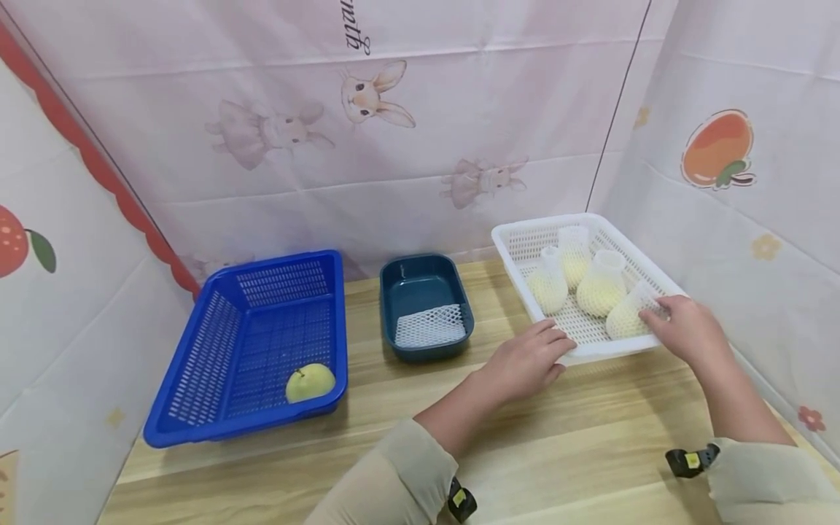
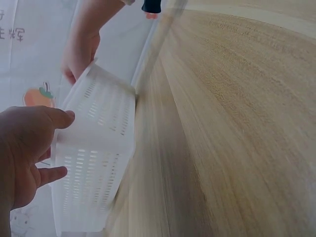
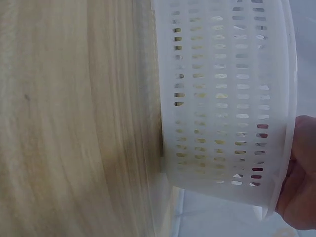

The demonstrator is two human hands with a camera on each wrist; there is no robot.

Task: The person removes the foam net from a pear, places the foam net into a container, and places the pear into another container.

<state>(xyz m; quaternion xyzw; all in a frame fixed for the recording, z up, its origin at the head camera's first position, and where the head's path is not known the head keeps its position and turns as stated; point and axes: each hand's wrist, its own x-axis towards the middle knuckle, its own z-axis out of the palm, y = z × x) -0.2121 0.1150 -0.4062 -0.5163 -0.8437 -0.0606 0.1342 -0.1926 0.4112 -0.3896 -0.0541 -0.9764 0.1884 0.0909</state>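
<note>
In the head view, my right hand reaches over the near right corner of the white basket. Its thumb and fingertips pinch a pale yellow pear in a white foam net. From the right wrist view, the basket's wall hides the fingertips of this hand. My left hand rests at the near left corner, with its fingers loosely laid over the rim. In the left wrist view, its thumb and another finger lie along the basket's outer side. Several netted pears stand in the basket beside the pinched one.
A blue basket at the left holds one bare yellow-green pear. Between the baskets, a dark teal tray contains flat white foam nets. Printed cloth walls enclose the wooden table at the back and sides.
</note>
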